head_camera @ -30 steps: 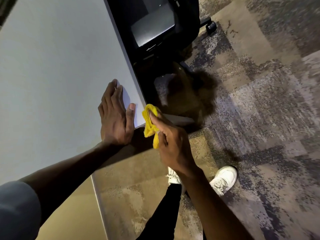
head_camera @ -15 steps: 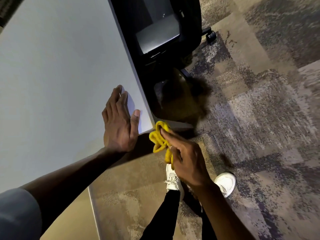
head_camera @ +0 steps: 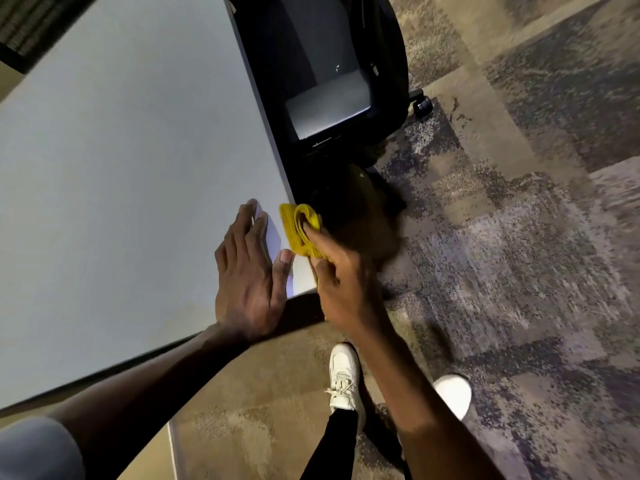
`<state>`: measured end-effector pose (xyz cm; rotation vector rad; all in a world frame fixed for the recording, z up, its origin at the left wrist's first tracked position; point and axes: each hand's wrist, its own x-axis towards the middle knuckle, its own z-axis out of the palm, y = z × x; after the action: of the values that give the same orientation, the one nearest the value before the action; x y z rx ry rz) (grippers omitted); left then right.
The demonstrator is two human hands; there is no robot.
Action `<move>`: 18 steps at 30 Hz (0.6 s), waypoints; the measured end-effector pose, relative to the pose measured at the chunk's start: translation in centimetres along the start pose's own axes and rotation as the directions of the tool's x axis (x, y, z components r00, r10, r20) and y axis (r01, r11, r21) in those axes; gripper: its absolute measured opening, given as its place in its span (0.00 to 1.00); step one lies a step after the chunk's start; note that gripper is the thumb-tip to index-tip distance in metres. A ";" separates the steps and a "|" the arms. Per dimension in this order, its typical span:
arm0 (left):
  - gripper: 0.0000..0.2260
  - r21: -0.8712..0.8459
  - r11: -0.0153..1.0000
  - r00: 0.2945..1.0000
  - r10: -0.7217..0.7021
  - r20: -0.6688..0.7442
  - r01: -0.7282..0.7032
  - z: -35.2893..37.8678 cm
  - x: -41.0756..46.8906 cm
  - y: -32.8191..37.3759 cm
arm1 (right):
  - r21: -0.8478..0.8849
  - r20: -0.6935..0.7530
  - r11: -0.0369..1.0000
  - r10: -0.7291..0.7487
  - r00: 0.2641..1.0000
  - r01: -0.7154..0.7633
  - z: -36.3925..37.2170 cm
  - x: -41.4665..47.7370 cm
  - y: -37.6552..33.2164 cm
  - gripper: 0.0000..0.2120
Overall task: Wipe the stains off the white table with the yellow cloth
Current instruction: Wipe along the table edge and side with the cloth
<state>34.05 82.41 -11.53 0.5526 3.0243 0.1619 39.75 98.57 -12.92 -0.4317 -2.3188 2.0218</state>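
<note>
Yellow cloth [head_camera: 300, 229], bunched into folds, sits at the near right corner of the white desk [head_camera: 121, 168], pinched in the right hand [head_camera: 341, 289] with the forefinger pressing into the top of the wad and the other fingers curled round its lower part. Part of the cloth lies on the desk edge and part seems to hang past it. The left hand [head_camera: 247, 271] lies flat and open on the desk just beside the cloth, holding nothing, its thumb almost touching the yellow folds.

To do this wipe well, the cloth would be better spread wider under the palm than gripped as a tight wad, so that more of it meets the surface. Strokes running along the edge toward the corner should carry dirt off the desk. The left hand is well placed to steady the body, but it covers a patch that may itself need wiping and will have to shift. No stain can be made out on the white surface from here; the corner under the cloth is hidden.

Close behind the corner stands a black chair [head_camera: 332, 81] on castors, tucked near the desk's right side, which may crowd the elbow on longer strokes. Patterned carpet [head_camera: 519, 237] lies below, with the person's white shoes [head_camera: 343, 375] near the corner.
</note>
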 end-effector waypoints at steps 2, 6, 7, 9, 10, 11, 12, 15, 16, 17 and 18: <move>0.32 0.000 1.000 1.000 -0.007 0.004 0.007 0.1 0.1 0.0 | 0.058 0.000 0.998 0.023 1.000 -0.023 -0.4 -2.2 0.6 0.25; 0.33 0.003 1.000 1.000 -0.006 0.019 0.006 0.1 0.3 0.2 | 0.052 0.032 0.995 0.081 0.996 -0.083 -0.2 -1.1 0.6 0.26; 0.33 0.004 1.000 1.000 -0.005 0.024 0.004 0.0 0.2 0.3 | 0.021 0.042 0.997 0.076 0.996 -0.077 0.0 0.4 0.5 0.27; 0.33 -0.001 1.000 1.000 0.001 0.031 -0.001 -0.1 0.2 0.3 | -0.011 0.067 0.997 0.080 0.995 -0.079 0.5 4.3 0.2 0.26; 0.33 -0.012 1.000 0.999 0.002 0.034 -0.001 -0.2 0.2 0.3 | -0.021 0.071 0.996 0.093 0.993 -0.091 0.7 6.2 -0.1 0.26; 0.33 -0.022 1.000 0.999 0.001 0.037 0.000 -0.3 0.3 0.3 | -0.036 0.072 0.994 0.101 0.992 -0.099 0.8 7.9 -0.5 0.25; 0.33 -0.028 1.000 0.999 0.002 0.038 -0.001 -0.4 0.3 0.3 | -0.049 0.067 0.994 0.103 0.992 -0.100 1.0 9.2 -0.9 0.24; 0.34 -0.040 0.999 0.999 0.003 0.044 -0.002 -0.6 0.4 0.3 | -0.060 0.041 0.994 0.090 0.995 -0.088 1.3 10.4 -1.3 0.24; 0.34 -0.040 0.999 0.999 0.004 0.049 -0.002 -0.7 0.4 0.3 | -0.065 0.040 0.994 0.089 0.995 -0.086 1.4 9.9 -1.3 0.25; 0.34 -0.041 0.999 0.998 0.005 0.055 -0.003 -0.7 0.4 0.2 | -0.065 0.042 0.994 0.091 0.995 -0.088 1.5 9.0 -1.0 0.26; 0.34 -0.040 0.999 0.998 0.005 0.059 -0.003 -0.8 0.4 0.2 | -0.051 0.046 0.995 0.088 0.995 -0.085 1.5 7.9 -0.8 0.27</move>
<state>33.73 82.70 -10.74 0.5505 2.9561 0.2025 31.70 98.81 -13.61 -0.5000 -2.4226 2.0388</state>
